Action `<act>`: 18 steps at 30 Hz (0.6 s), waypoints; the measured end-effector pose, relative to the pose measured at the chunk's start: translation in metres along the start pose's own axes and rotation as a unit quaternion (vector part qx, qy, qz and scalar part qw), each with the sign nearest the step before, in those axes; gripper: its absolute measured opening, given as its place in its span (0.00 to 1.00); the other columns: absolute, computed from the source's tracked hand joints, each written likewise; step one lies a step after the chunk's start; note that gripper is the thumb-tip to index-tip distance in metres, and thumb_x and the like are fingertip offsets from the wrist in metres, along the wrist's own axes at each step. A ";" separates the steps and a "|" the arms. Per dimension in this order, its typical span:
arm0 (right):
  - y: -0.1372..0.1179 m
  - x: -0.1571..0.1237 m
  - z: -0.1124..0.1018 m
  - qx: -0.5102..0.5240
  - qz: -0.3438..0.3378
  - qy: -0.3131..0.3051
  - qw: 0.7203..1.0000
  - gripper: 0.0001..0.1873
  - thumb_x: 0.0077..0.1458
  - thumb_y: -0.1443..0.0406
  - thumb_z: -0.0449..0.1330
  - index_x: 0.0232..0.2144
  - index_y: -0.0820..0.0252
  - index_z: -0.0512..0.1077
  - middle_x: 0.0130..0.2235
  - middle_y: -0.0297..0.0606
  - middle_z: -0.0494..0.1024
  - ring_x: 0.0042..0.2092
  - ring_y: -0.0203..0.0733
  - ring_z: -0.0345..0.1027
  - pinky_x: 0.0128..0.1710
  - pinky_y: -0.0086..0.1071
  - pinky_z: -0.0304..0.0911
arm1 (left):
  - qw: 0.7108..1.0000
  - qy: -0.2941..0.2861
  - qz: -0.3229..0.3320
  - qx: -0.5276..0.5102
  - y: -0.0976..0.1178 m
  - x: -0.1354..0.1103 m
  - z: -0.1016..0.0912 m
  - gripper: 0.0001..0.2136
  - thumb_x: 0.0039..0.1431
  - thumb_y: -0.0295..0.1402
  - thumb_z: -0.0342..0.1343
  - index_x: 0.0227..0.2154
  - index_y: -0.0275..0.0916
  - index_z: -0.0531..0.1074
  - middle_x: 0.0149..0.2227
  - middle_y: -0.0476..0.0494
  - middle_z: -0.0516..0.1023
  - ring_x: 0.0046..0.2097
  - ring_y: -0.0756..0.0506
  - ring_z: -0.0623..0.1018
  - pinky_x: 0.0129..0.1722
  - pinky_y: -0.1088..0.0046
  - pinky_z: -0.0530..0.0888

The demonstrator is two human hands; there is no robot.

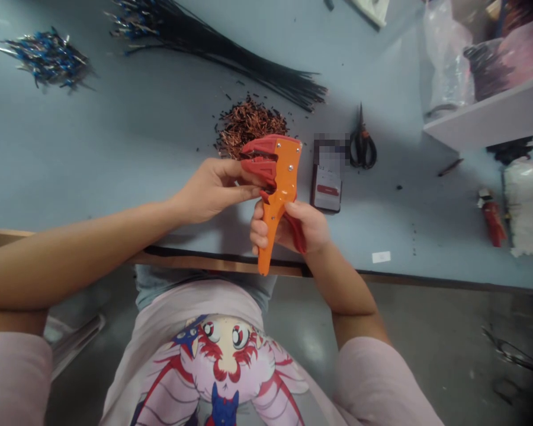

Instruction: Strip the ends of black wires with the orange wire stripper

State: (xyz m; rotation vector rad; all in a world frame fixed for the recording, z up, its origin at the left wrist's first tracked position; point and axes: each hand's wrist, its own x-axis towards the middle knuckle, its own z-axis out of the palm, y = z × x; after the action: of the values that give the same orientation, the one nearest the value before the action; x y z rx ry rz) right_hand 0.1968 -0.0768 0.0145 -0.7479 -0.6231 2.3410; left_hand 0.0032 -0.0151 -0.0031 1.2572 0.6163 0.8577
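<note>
A wire stripper [285, 171] with an orange body and red jaws is held over the near table edge, jaws upward. My right hand [308, 228] wraps around its orange and red handles, with fingers closed. At the tool's red jaws, my left hand [213, 189] has its thumb and fingers closed on the lower jaw from the left. Its fingertips are partly hidden behind the jaw. Just beyond the jaws lies a heap of short copper-coloured and black wire scraps [249, 118].
A bundle of long black wires [231, 50] lies at the back, beside a pile of blue-ended pieces [48, 59]. To the right are a phone [327, 189], black scissors [363, 145], red-handled pliers [493, 222] and a white shelf [488, 112] with plastic bags.
</note>
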 end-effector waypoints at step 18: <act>0.004 0.000 0.009 -0.043 -0.019 0.002 0.999 0.26 0.57 0.42 0.61 0.33 0.59 0.65 0.23 0.26 0.68 0.20 0.32 0.63 0.23 0.33 0.73 | 0.999 -0.001 0.029 0.032 0.000 -0.002 0.001 0.13 0.54 0.45 0.69 0.32 0.40 0.80 0.35 0.46 0.83 0.38 0.44 0.82 0.42 0.67 0.78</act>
State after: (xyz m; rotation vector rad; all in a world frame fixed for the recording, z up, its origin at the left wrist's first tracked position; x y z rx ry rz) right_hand 0.1896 -0.0813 0.0187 -0.7721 -0.7338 2.2888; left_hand 0.0032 -0.0176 -0.0029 1.3401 0.6119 0.8897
